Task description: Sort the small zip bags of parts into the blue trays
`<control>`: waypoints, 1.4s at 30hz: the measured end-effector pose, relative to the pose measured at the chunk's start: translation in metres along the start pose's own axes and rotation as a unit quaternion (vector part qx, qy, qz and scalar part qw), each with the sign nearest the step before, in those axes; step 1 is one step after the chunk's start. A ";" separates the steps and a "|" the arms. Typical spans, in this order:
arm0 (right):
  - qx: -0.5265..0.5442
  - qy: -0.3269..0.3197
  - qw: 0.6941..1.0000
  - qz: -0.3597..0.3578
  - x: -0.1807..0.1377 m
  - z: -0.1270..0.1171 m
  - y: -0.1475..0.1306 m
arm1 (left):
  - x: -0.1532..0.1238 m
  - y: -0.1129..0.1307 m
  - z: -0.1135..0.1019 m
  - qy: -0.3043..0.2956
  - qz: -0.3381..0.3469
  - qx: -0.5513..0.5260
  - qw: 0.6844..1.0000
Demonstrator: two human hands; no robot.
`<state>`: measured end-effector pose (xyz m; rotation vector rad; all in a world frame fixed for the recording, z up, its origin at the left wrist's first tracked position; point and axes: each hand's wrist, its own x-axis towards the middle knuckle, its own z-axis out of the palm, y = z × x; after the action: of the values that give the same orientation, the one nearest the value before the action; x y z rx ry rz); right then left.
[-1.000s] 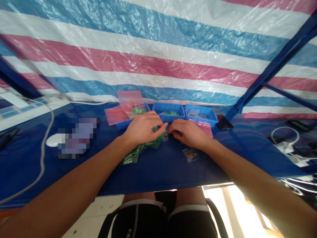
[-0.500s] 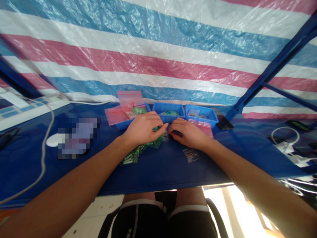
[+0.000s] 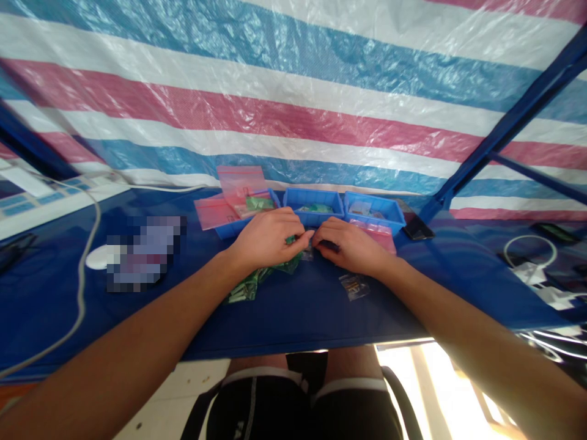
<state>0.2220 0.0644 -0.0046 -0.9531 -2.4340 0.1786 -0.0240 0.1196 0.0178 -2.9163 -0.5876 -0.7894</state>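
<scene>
My left hand (image 3: 270,237) is closed, and a bit of green plastic bag (image 3: 290,240) shows between its thumb and fingers. Beside it my right hand (image 3: 346,244) has its fingers curled in, the tips close to the left thumb; what they pinch is hidden. Just below the fingertips is a small clear bag (image 3: 307,252). Several green plastic bags (image 3: 244,288) with small parts lie under and left of my left hand. Another clear bag (image 3: 354,286) holding brownish parts rests on the blue tabletop below my right wrist.
Three blue bins stand behind my hands: left (image 3: 227,231), middle (image 3: 316,217) and right (image 3: 394,215), with small bags inside. Pink zip bags (image 3: 241,180) lean out of the left bin. A phone (image 3: 418,228) lies at right, a white cable (image 3: 81,287) at left.
My fingertips have come slightly closer together. Otherwise the hands, bags and bins stay put, apart from a slight shift of the camera.
</scene>
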 end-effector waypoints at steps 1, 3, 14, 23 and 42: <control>0.000 0.000 1.000 0.000 0.000 0.000 0.000 | 0.000 0.000 0.000 -0.003 -0.001 -0.003 1.000; 0.000 -0.001 1.000 0.002 0.000 0.000 0.000 | 0.000 0.000 0.000 -0.009 -0.004 -0.008 1.000; -0.006 -0.017 1.000 0.003 0.000 -0.004 -0.007 | -0.001 0.005 -0.002 -0.041 -0.016 -0.032 0.999; -0.011 -0.022 1.000 0.008 -0.001 -0.005 -0.009 | -0.001 0.011 -0.003 -0.046 -0.001 -0.021 0.999; 0.008 -0.012 1.000 0.010 -0.001 -0.005 -0.011 | -0.003 0.010 -0.001 -0.020 0.013 0.002 1.000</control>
<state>0.2184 0.0548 0.0026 -0.9753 -2.4421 0.2173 -0.0230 0.1092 0.0179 -2.9360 -0.5520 -0.7275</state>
